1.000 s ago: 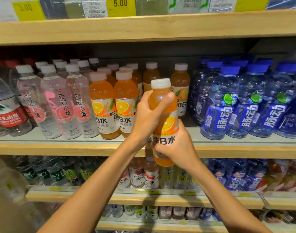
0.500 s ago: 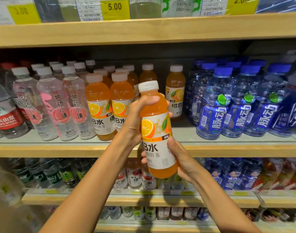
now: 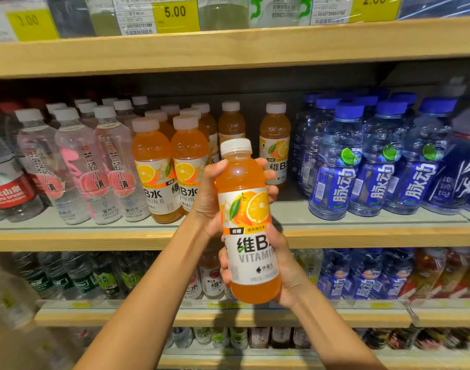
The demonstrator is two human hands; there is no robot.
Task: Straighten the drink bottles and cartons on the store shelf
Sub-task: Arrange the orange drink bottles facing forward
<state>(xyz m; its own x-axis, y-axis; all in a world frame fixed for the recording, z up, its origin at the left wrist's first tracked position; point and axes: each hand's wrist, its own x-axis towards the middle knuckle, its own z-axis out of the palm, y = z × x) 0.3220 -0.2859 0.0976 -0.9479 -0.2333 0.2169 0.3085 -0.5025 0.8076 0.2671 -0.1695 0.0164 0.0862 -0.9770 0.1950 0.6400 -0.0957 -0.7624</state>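
Holding one orange bottle [image 3: 248,252], left hand [image 3: 208,204] sits above right hand [image 3: 288,273].

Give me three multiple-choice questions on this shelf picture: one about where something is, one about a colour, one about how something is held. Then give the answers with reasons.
1. Where is the orange bottle relative to the middle shelf?
A. Standing on it
B. Lying on it
C. Held in front of it, off it

2. What colour are the caps of the clear bottles at that shelf's right end?
A. Blue
B. Red
C. White

3. How is the orange bottle held?
A. By the left hand alone
B. By both hands
C. By neither hand

Answers:
1 C, it rests on no board, only in the hands.
2 A, every cap in that group is blue.
3 B, the left hand grips its upper part and the right hand grips its lower part.
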